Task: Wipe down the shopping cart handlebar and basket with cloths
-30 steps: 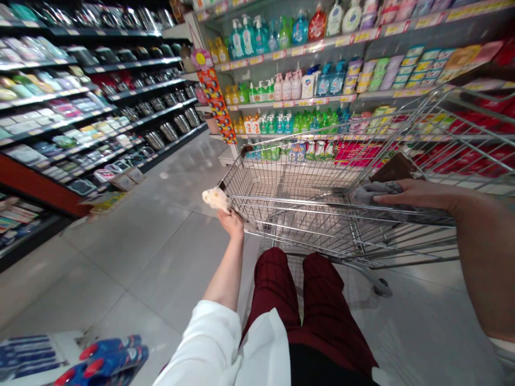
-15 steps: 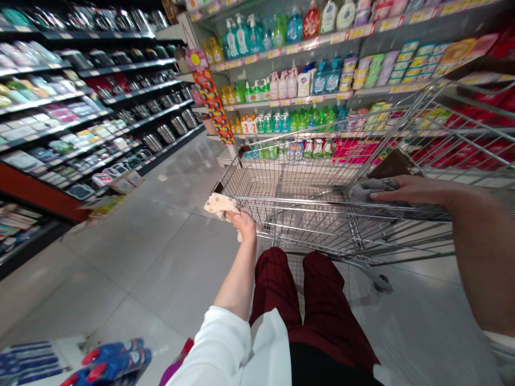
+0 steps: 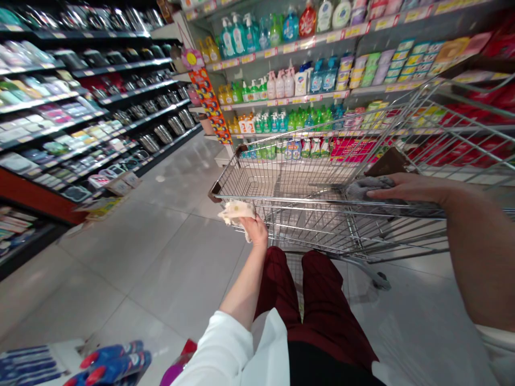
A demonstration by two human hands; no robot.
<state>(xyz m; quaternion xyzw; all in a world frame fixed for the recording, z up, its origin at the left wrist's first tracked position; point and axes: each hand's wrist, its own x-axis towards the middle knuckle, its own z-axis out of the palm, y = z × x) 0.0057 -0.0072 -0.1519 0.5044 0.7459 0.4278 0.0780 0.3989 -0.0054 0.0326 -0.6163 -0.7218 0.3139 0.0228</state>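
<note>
Two hands work at a wire cart [image 3: 306, 201] in a shop aisle. The left hand [image 3: 255, 230] is closed around a pale cloth [image 3: 236, 210], fingers bunched on it, and the cloth sits against the cart's top rail just beside the near left corner. The right hand [image 3: 406, 187] lies flat on a grey cloth [image 3: 364, 187] – fingers stretched out and pressed together – and that cloth is draped over the rail on the cart's right side, touching a brown flap [image 3: 388, 161] behind it. The two cloths are well apart, at opposite sides of the basket. Below the hands are dark red trousers [image 3: 322, 300] and a white sleeve [image 3: 225, 348] on the left arm. The cart stands on a pale tiled floor [image 3: 161, 241] – beyond it, shelves [image 3: 281, 99] carry rows of coloured bottles.
</note>
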